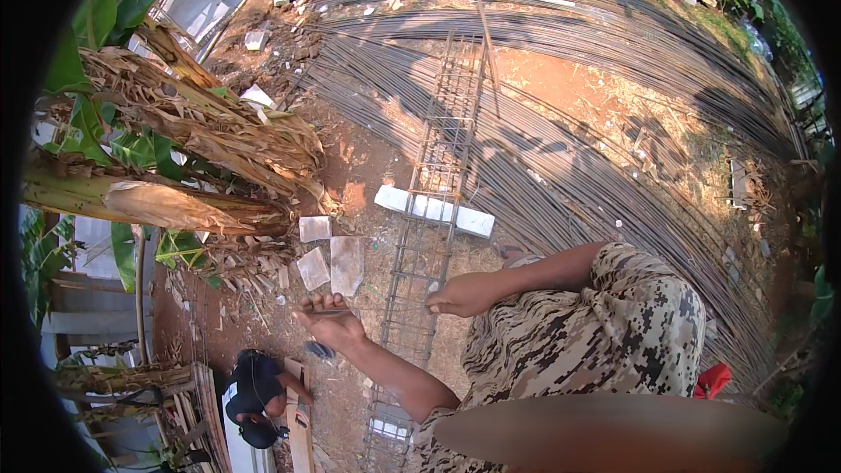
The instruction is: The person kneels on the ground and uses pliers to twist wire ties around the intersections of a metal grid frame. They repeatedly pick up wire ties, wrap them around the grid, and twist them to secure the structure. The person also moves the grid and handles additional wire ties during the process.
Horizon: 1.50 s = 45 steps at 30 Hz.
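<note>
A long rebar cage (423, 241) of steel bars and ties runs away from me, lying across a white block beam (473, 221). My left hand (331, 322) is left of the cage, palm up with fingers curled; a thin dark strip shows across the palm, too small to name. At the cage's right side my right hand (462, 294) is closed in a fist. What it grips, if anything, is hidden.
Many long steel bars (561, 175) lie to the right and far side. Pale slabs (347, 264) are on the ground beside a banana trunk (175, 206) on the left. Another person (250, 394) crouches at lower left by a wooden plank (300, 420).
</note>
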Each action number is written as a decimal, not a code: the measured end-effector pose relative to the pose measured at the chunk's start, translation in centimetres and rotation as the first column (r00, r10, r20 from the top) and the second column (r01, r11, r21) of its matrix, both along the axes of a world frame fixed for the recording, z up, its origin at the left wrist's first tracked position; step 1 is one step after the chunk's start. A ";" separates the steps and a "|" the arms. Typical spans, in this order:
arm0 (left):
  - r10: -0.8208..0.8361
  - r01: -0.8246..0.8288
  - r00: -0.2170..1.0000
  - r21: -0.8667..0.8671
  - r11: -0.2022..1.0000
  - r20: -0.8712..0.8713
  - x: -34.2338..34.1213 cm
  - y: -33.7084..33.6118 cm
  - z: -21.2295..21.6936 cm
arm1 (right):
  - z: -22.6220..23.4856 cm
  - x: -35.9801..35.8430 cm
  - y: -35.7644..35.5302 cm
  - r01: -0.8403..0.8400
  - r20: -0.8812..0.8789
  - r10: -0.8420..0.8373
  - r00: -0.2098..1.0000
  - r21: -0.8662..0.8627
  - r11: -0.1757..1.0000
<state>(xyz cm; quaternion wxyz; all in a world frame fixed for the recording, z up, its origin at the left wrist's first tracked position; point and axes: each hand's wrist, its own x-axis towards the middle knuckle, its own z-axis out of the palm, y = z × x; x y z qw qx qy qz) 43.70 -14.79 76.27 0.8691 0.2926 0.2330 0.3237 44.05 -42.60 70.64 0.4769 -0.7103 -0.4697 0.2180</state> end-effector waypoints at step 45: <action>-0.189 0.180 0.981 -0.158 0.971 -0.048 26.7 -19.6 -0.4 | 2.4 13.4 -24.3 0.620 -0.125 -0.693 0.710 -0.355 0.699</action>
